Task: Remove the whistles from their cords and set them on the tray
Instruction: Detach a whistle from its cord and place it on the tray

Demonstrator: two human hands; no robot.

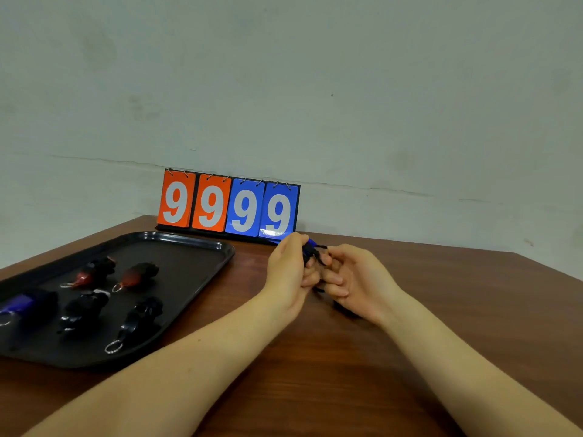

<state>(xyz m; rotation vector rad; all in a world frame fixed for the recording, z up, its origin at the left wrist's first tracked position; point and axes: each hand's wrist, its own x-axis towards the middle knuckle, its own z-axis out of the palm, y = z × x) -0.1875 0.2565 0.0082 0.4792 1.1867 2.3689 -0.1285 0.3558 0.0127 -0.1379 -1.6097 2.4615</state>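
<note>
My left hand (288, 269) grips a blue and black whistle (309, 247) above the brown table, right of the tray. My right hand (350, 275) meets it from the right, its fingertips pinching the black cord (321, 258) at the whistle's end. Most of the whistle is hidden inside my fingers. The black tray (202, 247) at the left holds several whistles: two red and black ones (94, 272) (138, 274), two black ones (83, 309) (140, 316) and a blue one (23, 305), some with metal key rings.
A flip scoreboard (228, 208) reading 9 9 9 9, two orange cards and two blue, stands at the table's far edge just behind my hands. A pale wall rises behind it. The brown table (347, 373) stretches toward me and to the right.
</note>
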